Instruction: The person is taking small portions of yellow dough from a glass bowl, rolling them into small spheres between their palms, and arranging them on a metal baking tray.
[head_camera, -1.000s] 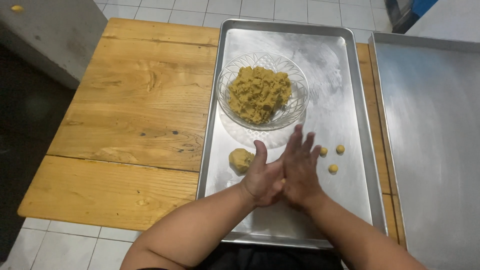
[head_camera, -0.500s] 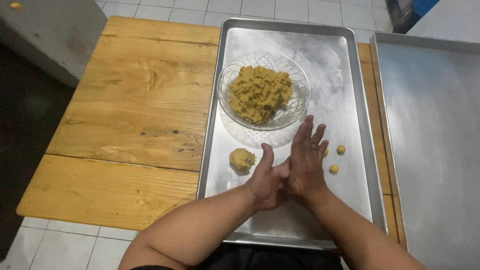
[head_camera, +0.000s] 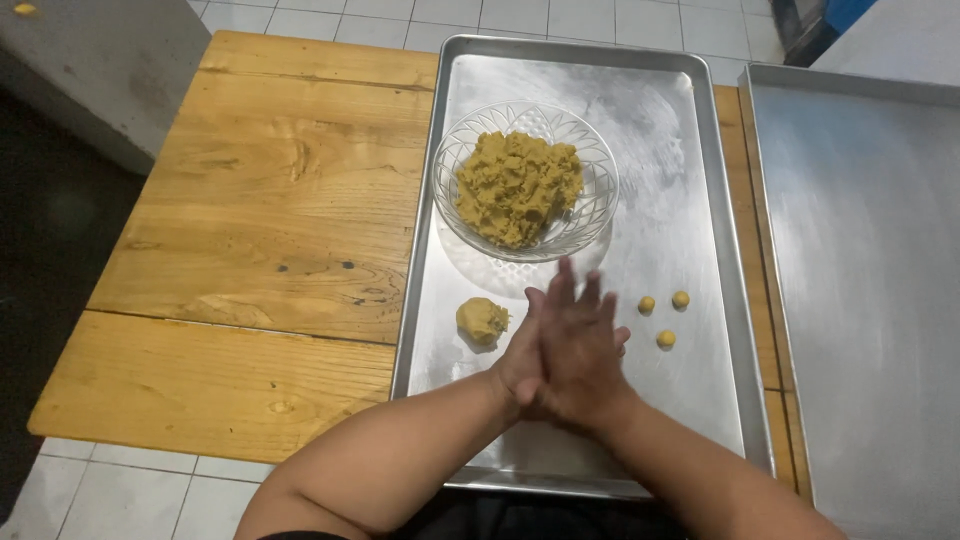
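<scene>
Baking tray (head_camera: 715, 180): bare sheet metal, dull silver, its floor smeared and hazy with a soft sheen. Second tray (head_camera: 870, 260), at right: the same grey metal, smoother and more evenly matt. Bowl (head_camera: 596, 205): clear cut glass with a ribbed, faceted wall that glints. Dough (head_camera: 518, 185) in the bowl: ochre, crumbly, rough and matt. Dough lump (head_camera: 483, 320) on the tray: same paste, coarse-surfaced. Three small dough balls (head_camera: 665, 339): smooth and faintly glossy. Table (head_camera: 250, 210): planked wood, honey-coloured, strong grain and knots, satin finish with scuffs. Floor (head_camera: 600, 15): pale glazed tiles with grey joints.
</scene>
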